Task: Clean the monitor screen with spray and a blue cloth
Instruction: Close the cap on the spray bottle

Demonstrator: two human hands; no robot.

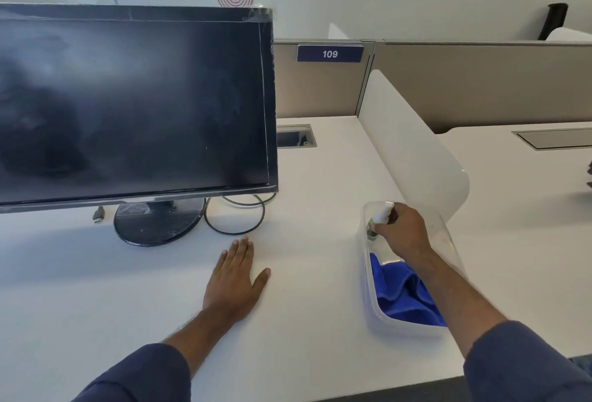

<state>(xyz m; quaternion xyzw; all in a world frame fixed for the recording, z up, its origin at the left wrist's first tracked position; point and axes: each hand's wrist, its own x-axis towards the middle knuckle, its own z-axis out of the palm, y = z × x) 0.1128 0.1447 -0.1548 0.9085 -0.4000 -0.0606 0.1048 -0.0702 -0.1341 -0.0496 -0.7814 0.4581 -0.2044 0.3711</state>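
Head view only here. Left hand (235, 283) flat on the white desk (304, 177), palm down, fingers (242, 249) straight and close together, thumb splayed out to the side. Holding nothing, just resting there, in front of the monitor stand (158, 223) and a bit to its right.

Right hand (402, 231) reaching into a clear plastic tub (373, 305) off to the right side of the desk, fingers curled round a small spray bottle (379, 220) at the far end of the tub. White nozzle poking out up and to the left of the knuckles, greenish body just visible below them. Can't tell if the bottle's base is on the tub floor or lifted off.

Blue cloth (403, 297) bunched up in the near end of the same tub, under the right forearm, not touched by either hand.

Monitor (134, 103) upright on the left, screen dark and smudgy, well apart from the bottle and the cloth. Loop of black cable (235, 219) lying beside the stand.
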